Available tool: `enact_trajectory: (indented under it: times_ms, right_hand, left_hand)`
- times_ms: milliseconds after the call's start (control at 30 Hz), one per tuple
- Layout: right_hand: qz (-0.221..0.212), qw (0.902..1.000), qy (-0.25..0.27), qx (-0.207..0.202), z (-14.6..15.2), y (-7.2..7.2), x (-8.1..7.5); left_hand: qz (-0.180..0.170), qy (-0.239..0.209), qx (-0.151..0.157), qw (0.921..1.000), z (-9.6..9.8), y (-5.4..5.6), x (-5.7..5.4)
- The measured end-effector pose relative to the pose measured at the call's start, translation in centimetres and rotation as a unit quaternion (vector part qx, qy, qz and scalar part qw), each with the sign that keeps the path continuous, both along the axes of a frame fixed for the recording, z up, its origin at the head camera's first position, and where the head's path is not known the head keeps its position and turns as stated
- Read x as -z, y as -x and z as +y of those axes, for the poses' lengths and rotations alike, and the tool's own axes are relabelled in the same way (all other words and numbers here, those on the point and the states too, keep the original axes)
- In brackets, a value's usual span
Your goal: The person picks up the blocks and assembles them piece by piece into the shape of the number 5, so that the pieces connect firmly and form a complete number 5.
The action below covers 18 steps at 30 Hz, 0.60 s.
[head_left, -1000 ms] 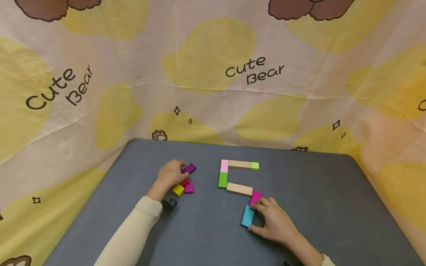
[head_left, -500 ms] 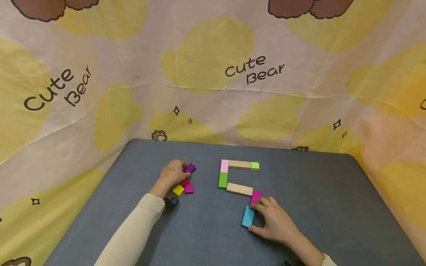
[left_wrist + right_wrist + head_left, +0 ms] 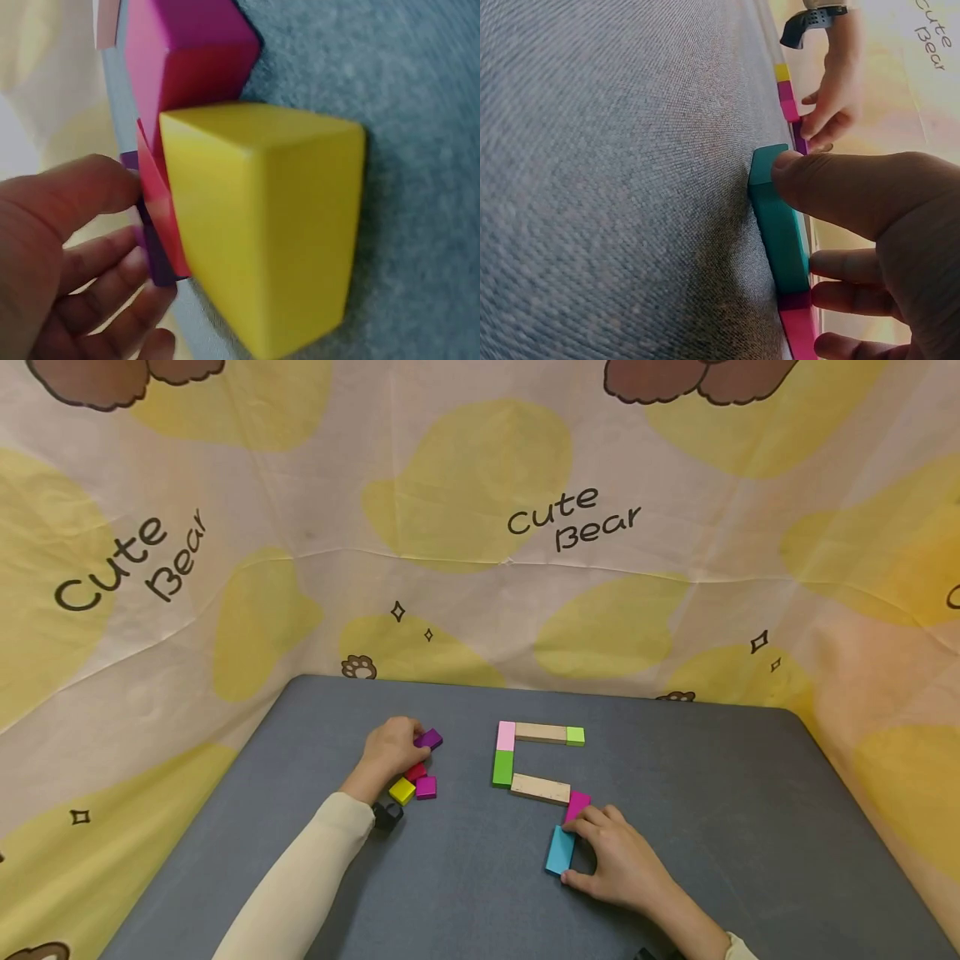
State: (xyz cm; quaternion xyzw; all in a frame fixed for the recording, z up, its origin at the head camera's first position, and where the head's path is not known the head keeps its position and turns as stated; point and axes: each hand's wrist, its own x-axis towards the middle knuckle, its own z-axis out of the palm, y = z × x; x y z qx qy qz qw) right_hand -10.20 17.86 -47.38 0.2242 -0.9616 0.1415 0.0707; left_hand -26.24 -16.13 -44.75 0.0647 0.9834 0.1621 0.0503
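Note:
My left hand [image 3: 386, 752] has its thumb and fingers around a purple block [image 3: 431, 739] at the left of the table. Beside it lie a red block [image 3: 416, 772], a yellow block [image 3: 402, 791] and a magenta block [image 3: 426, 787]; the yellow one looms large in the left wrist view. With thumb and fingertips, my right hand [image 3: 622, 860] pinches a blue block [image 3: 558, 850] lying flat. The far end of this block meets a deep pink block [image 3: 577, 805], partly covered by the fingers.
From the pink block, a row of end-to-end blocks runs back: a wooden block [image 3: 540, 787], a green block [image 3: 502, 768], a light pink block [image 3: 506, 736], another wooden block [image 3: 540, 732] and a lime block [image 3: 575, 736]. A patterned cloth [image 3: 465, 527] hangs behind the grey table [image 3: 712, 793].
My left hand has shifted slightly to the right at the purple block. My right hand and the blue block hold nearly the same place.

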Motion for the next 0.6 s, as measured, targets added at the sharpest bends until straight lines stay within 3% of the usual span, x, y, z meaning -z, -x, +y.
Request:
enact_trajectory:
  times_ms: [133, 333, 600]
  right_hand:
    - [0.005, 1.0, 0.003, -0.002, 0.0, -0.1, 0.0]
    - [-0.006, 1.0, 0.002, 0.005, 0.0, -0.1, -0.1]
    - [-0.012, 0.9999, 0.005, 0.008, 0.0, 0.0, -0.1]
  left_hand:
    - [0.037, -0.006, 0.01, 0.9993, 0.2, -0.3, -0.3]
    - [0.084, -0.015, 0.057, 0.9947, 1.2, -1.5, -1.4]
    - [0.094, -0.015, 0.105, 0.9899, 3.1, -3.9, -2.6]
